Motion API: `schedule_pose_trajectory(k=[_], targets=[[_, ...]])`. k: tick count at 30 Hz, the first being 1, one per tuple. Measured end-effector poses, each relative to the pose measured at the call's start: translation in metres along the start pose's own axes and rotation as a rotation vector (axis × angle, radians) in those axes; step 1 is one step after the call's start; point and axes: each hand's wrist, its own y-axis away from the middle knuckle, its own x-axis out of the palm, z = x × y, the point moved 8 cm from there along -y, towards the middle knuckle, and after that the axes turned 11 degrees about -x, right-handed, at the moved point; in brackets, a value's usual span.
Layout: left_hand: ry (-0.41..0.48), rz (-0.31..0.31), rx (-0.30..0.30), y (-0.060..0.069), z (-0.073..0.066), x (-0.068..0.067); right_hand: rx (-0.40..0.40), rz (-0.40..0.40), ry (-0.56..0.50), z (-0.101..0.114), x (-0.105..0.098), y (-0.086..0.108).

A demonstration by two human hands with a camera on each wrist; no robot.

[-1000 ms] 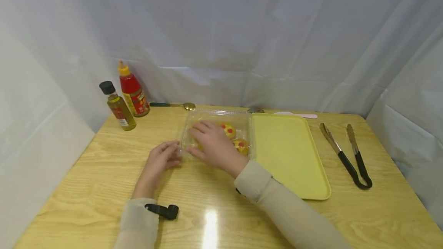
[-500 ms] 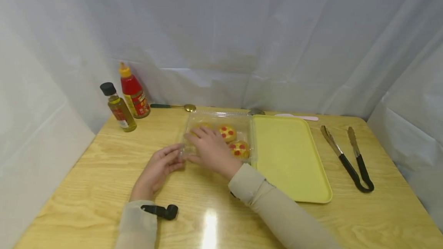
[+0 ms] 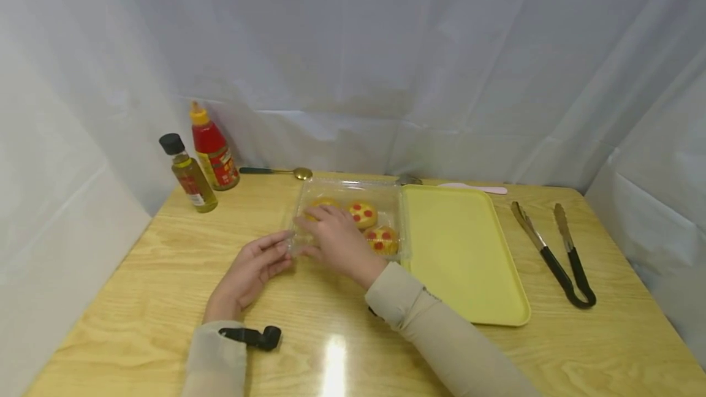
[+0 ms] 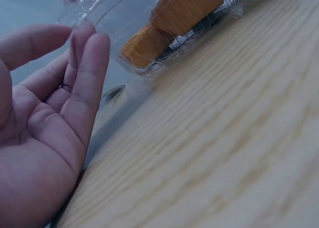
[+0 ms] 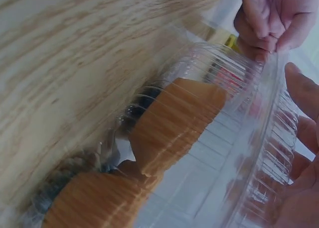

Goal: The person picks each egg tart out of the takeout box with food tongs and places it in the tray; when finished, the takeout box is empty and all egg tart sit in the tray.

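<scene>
A clear plastic clamshell box (image 3: 393, 216) sits left of the tray, with its lid over the contents. Through it show several round yellow buns with red spots, one bun (image 3: 380, 239) at the near right; their brown sides (image 5: 174, 121) show in the right wrist view. My left hand (image 3: 250, 271) pinches the box's rim at the near left corner between thumb and fingers, plainest in the right wrist view. My right hand (image 3: 344, 241) lies over the left part of the lid, fingers spread and touching it, hiding part of the buns.
A yellow tray (image 3: 460, 256) adjoins the box on the right. Metal tongs (image 3: 562, 262) with black handles lie beyond it. A sauce bottle (image 3: 215, 155) and an oil bottle (image 3: 190, 179) stand back left. A spoon (image 3: 301, 173) and a pink utensil (image 3: 485, 189) lie along the back edge.
My right hand has shifted slightly left and down over the lid, uncovering more of the buns. My left hand has closed in on the box's near left corner.
</scene>
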Motion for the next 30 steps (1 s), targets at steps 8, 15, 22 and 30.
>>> schedule_pose_trajectory(k=[8, 15, 22, 30], targets=[[0.011, 0.016, 0.024, 0.0001, -0.0023, -0.0001, 0.011, 0.009, 0.000, -0.0019, 0.0011, -0.0013], [0.008, 0.022, 0.036, -0.0004, -0.0029, 0.0009, -0.012, -0.031, 0.033, 0.0005, -0.0025, 0.0003], [-0.014, 0.045, 0.060, 0.0009, -0.0033, 0.0014, -0.040, -0.066, 0.020, 0.0034, -0.0049, 0.0015], [-0.003, 0.046, 0.059, -0.0001, -0.0017, -0.0006, -0.053, -0.100, 0.053, 0.0056, -0.0067, 0.0007]])
